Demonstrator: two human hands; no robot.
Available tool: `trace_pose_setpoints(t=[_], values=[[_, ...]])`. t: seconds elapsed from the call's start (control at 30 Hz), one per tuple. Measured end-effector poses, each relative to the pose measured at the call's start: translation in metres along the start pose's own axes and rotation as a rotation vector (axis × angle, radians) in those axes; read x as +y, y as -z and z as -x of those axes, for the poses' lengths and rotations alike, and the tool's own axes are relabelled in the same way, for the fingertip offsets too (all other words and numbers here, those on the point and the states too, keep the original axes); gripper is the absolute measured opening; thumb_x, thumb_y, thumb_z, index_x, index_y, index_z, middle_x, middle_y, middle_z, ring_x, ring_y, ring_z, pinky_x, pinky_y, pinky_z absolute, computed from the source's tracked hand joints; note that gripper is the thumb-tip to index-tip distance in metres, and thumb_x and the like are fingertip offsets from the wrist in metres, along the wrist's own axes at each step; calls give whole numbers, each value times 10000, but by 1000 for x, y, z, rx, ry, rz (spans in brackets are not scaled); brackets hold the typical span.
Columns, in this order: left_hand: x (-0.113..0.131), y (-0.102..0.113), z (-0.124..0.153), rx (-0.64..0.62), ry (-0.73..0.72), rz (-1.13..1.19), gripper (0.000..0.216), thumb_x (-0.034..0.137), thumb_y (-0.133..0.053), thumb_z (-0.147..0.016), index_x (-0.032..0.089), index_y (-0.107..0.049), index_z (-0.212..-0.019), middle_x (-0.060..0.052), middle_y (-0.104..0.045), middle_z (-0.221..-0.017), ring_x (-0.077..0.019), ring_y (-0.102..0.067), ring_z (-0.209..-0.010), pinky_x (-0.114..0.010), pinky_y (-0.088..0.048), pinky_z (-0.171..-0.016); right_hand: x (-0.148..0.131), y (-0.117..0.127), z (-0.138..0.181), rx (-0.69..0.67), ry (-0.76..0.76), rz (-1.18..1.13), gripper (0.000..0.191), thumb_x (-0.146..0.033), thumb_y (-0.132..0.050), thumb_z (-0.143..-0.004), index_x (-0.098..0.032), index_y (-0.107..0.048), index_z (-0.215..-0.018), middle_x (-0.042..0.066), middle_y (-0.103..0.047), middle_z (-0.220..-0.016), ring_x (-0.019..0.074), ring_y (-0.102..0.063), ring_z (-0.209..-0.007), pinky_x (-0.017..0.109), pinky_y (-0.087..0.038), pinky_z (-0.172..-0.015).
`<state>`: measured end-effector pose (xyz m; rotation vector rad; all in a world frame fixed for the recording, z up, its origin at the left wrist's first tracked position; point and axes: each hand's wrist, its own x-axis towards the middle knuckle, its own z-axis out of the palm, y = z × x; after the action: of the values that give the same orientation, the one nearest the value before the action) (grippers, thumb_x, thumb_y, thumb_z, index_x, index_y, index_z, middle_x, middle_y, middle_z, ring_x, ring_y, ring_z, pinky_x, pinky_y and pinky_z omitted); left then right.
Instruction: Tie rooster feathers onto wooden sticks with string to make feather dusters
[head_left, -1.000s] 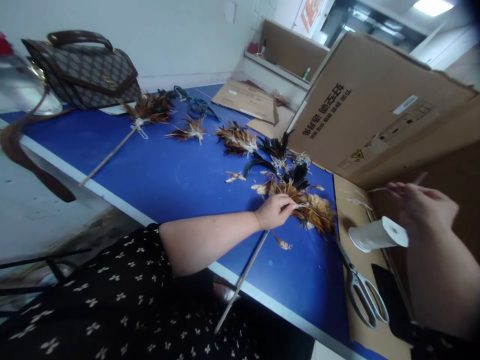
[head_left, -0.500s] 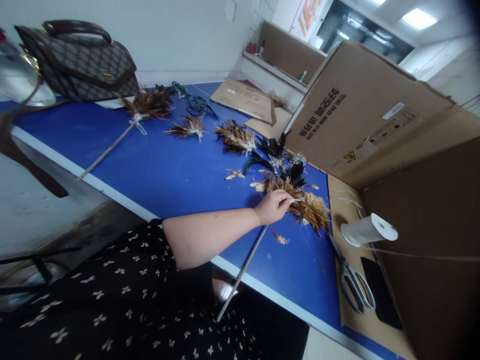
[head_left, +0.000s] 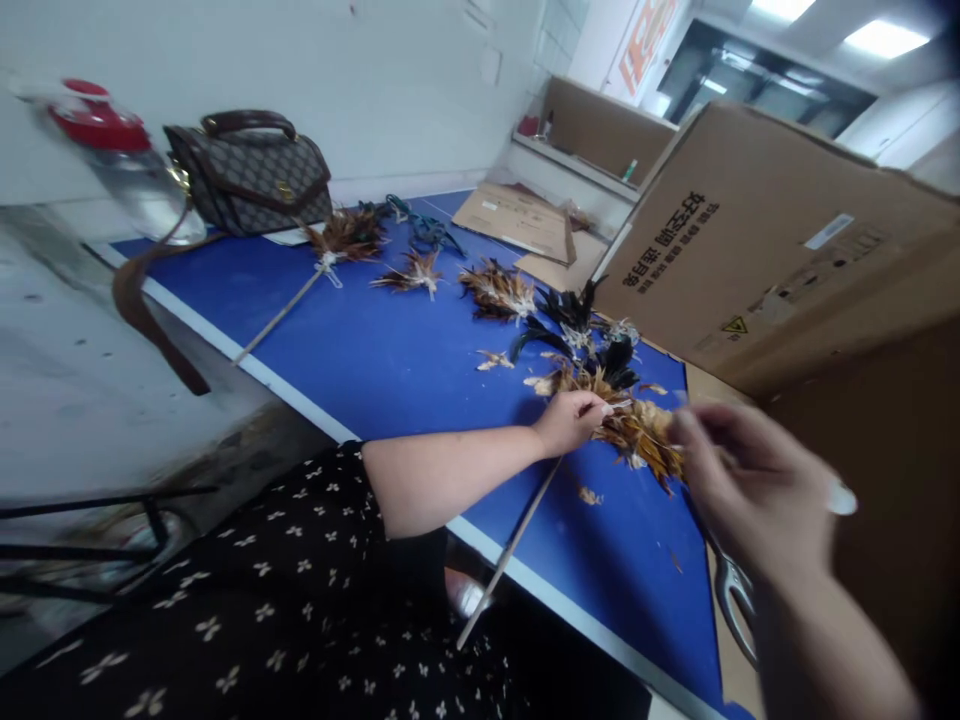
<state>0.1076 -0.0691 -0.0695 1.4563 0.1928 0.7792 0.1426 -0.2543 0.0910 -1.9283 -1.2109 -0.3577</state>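
Note:
My left hand [head_left: 571, 424] is closed in a pinch on a thin white string [head_left: 622, 404], over a bundle of brown and golden feathers [head_left: 643, 440]. Out from under that bundle runs a thin wooden stick [head_left: 511, 552], which reaches past the table's front edge. My right hand [head_left: 757, 490], blurred by motion, is raised just right of the feathers with its fingers curled in; what they hold, if anything, I cannot make out. Partly behind that hand are a white spool [head_left: 843, 497] and a pair of scissors [head_left: 736, 606].
Loose black feathers [head_left: 574, 310] and brown feather bunches [head_left: 497, 290] lie on the blue table [head_left: 330, 340]. Farther left is another feathered stick [head_left: 277, 320], near a handbag [head_left: 255, 170] and a red-lidded jug [head_left: 101, 125]. A large cardboard box [head_left: 750, 250] stands at right.
My right hand has come into view from the right, covering most of the spool and scissors. My left hand keeps its pinch at the feather bundle. The camera view has shifted left.

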Motion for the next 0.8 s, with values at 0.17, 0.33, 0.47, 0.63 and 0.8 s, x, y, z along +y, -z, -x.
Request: trace_pose_setpoints(t=[0.17, 0.33, 0.47, 0.63, 0.8], values=[[-2, -1, -3, 41, 147, 226, 409, 512, -776, -907, 108, -778, -976, -60, -753, -889, -140, -629, -806, -291, -519, -828, 35, -101, 5, 20, -283, -282, 558, -727, -750, -862, -169, -750, -876, 88, -759, -753, 209, -696, -629, 333, -588, -608], [2, 1, -1, 33, 221, 383, 565, 612, -866, -804, 96, -786, -1021, -53, -741, -861, -124, -615, -742, -281, -520, -744, 60, -136, 20, 132, -421, -472, 544, -693, -817, -826, -162, -771, -933, 108, -795, -822, 227, -739, -691, 363, -629, -695], [6, 3, 1, -18, 300, 433, 693, 673, -913, -717, 74, -789, -1041, -10, -668, -721, -97, -565, -645, -266, -480, -666, 69, -133, 28, 100, -467, -572, 518, -660, -864, -811, -166, -789, -950, 99, -790, -820, 218, -726, -678, 350, -615, -674], [2, 5, 1, -62, 233, 339, 671, 666, -921, -719, 77, -807, -1019, -49, -732, -812, -111, -600, -713, -277, -503, -723, 76, -133, 32, 57, -472, -567, 559, -707, -878, -767, -176, -773, -904, 73, -756, -769, 193, -672, -606, 326, -580, -596], [-3, 10, -1, -54, 110, 155, 473, 565, -777, -926, 99, -794, -1004, -84, -773, -909, -154, -668, -822, -302, -548, -815, 76, -136, 34, 86, -461, -540, 607, -702, -817, -846, -151, -772, -1097, 87, -778, -857, 182, -667, -625, 321, -566, -605]])
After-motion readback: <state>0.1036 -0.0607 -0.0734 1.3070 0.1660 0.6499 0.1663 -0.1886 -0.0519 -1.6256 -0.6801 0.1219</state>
